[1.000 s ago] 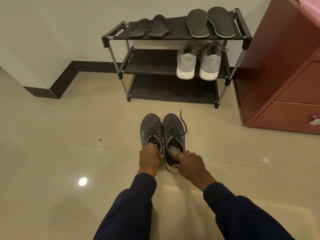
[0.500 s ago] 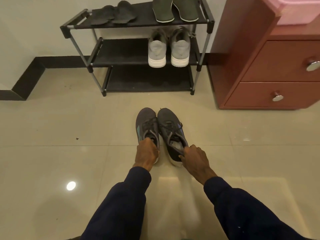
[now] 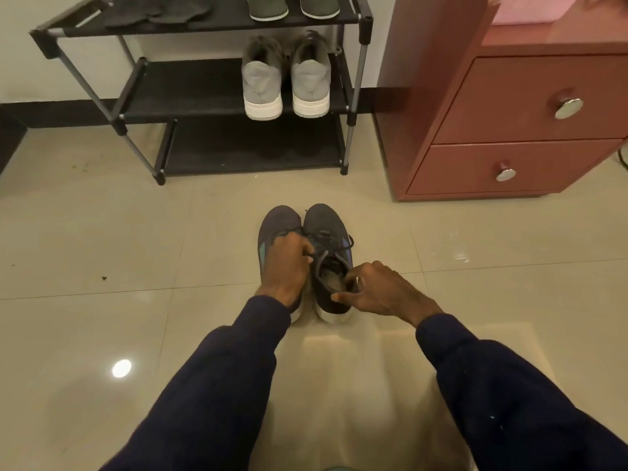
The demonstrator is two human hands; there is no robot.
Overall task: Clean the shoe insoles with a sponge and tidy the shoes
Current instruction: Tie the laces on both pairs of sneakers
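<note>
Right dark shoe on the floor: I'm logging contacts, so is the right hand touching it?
Touching. The head view shows the right hand with thumb and fingertips on the heel collar of the right dark shoe.

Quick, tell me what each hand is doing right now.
Left hand: fingers curled round the laces of the left dark shoe.
Right hand: thumb and forefinger pinch the heel collar of the right dark shoe.
</note>
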